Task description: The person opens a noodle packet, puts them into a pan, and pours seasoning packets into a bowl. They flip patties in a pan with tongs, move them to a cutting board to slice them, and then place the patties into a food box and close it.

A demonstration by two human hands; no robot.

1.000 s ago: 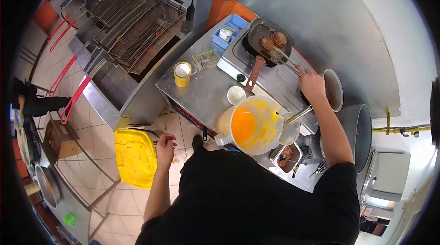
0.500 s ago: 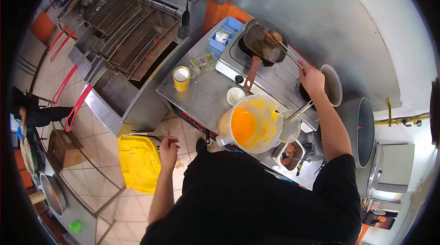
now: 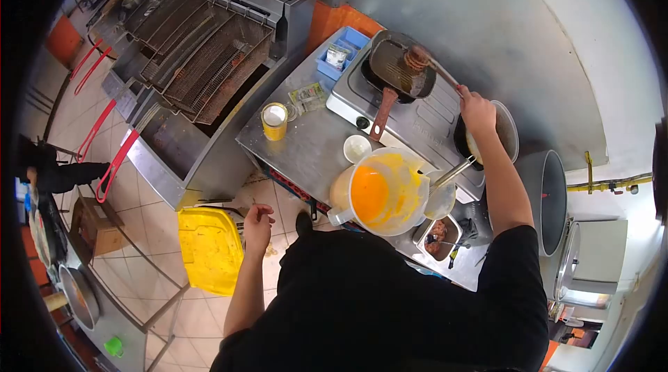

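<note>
My right hand (image 3: 477,112) is closed round the end of a long, thin cooking utensil (image 3: 444,76). Its far end reaches a browned piece of meat with ridged marks (image 3: 416,58), at the right side of a square grill pan (image 3: 391,66). The pan, with a brown handle (image 3: 384,113), sits on a white gas stove (image 3: 348,104). Below my right forearm a metal handle (image 3: 456,172) slants out of a round pot (image 3: 506,128). My left hand (image 3: 258,226) hangs beside a yellow bin lid (image 3: 209,250), fingers loosely bent and apart, with nothing visible in them.
A large plastic jug (image 3: 341,213) with orange batter stands on the steel table (image 3: 306,153), near a small white cup (image 3: 357,148) and a yellow can (image 3: 274,122). A metal container of meat (image 3: 438,238) lies right. Fryer baskets (image 3: 216,73) are at left, a tall pot (image 3: 545,198) at right.
My right hand has shifted slightly right and down with the utensil. The meat at its end now shows its ridged side, tilted near the pan's right edge. My left hand has barely moved.
</note>
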